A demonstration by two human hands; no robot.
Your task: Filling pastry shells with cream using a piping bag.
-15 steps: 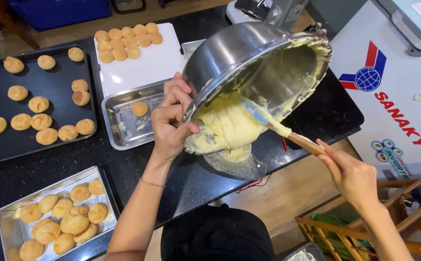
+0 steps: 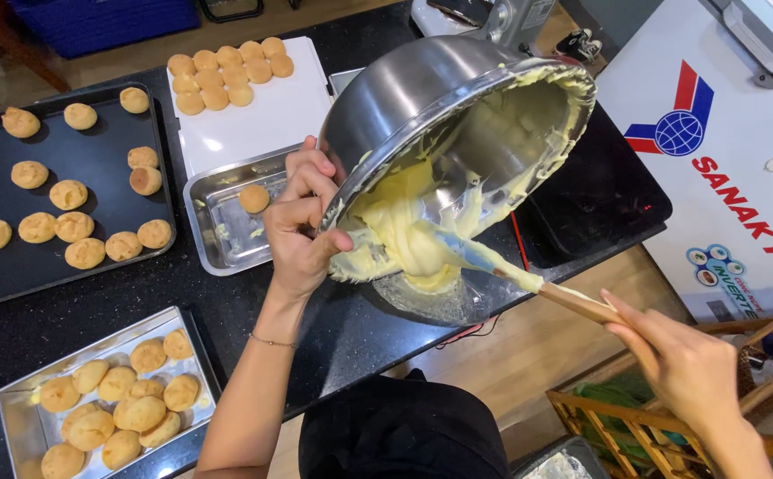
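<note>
Nearest the camera, the right hand (image 2: 683,359) was closed around the wooden handle of a spatula (image 2: 528,279), its blade reaching into the pale yellow cream (image 2: 404,235). Just beyond, the left hand (image 2: 302,217) gripped the rim of a large steel mixing bowl (image 2: 404,98), fingers curled over the edge, holding it tipped steeply so its mouth faced down and toward the person.

A thick mass of cream hung at the bowl's lower lip and was dropping into a clear container (image 2: 440,297) on the black counter (image 2: 183,293) beneath. By the look of it the emptying was well advanced: most of the cream had gathered at the lip, while streaks and a ragged ring clung to the inner wall and rim, left to be scraped.

To the left, a steel tray (image 2: 14,417) held a heap of baked puffs. Farther off, a second steel tray (image 2: 218,231) held a single puff, a dark baking sheet (image 2: 103,168) carried scattered puffs, and a white board (image 2: 262,115) bore two neat rows at its far end.
</note>
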